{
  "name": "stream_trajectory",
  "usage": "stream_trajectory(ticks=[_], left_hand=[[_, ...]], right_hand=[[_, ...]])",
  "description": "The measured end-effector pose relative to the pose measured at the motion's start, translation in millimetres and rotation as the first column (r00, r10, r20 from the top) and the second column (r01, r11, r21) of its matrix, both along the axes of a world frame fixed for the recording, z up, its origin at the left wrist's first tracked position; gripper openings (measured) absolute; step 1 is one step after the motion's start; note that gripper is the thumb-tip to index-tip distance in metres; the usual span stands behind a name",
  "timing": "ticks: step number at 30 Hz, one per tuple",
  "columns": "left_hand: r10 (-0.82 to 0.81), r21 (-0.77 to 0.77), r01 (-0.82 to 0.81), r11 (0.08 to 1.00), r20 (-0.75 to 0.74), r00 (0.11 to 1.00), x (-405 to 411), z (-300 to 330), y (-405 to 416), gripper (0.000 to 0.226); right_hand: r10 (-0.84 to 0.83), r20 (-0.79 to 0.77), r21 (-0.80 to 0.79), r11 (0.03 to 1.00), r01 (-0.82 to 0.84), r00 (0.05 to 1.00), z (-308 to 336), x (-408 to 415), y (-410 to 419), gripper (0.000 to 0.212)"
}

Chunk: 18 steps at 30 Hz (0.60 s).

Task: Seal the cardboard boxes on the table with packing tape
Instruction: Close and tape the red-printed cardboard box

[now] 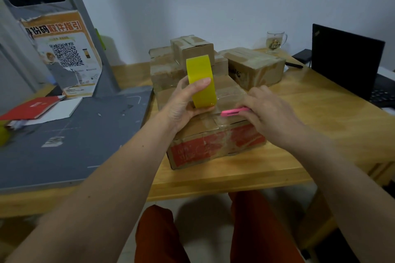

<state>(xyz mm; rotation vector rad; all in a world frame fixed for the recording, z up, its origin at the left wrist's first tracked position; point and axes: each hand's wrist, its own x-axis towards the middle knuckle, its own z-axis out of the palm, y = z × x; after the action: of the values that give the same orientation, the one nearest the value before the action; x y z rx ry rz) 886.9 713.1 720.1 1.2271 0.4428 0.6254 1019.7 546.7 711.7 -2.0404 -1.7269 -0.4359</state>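
Bare forearms, no sleeves; rust-orange trousers [256, 230].

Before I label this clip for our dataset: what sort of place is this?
Probably a small parcel-handling office or home packing desk. Taped cardboard boxes are stacked on a wooden table, a torn poster with a QR code leans at the left, and an open laptop stands at the right.

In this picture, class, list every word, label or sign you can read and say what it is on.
"取件指引": orange heading on the torn poster; characters before it are unclear.
QR code, same poster; small print is blurred.
Red print on the front cardboard box: illegible.
Laptop logo: too small.
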Motion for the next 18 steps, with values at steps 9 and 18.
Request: stream_trajectory(ticks=[9,18], left_hand=[[0.011,-0.019,-0.011,1.000,0.011,1.000,1,-1,-1,0.101],[0.024,-0.027,-0.024,0.999,0.010,1.000,2,-1,0,0.105]], right_hand=[[0.080,0.233,0.074,0.992,-0.099,0.969,-1,-8,6,0.034],[0.084,0.301,0.121,0.985,-0.126,0.950,-6,-9,17,0.036]])
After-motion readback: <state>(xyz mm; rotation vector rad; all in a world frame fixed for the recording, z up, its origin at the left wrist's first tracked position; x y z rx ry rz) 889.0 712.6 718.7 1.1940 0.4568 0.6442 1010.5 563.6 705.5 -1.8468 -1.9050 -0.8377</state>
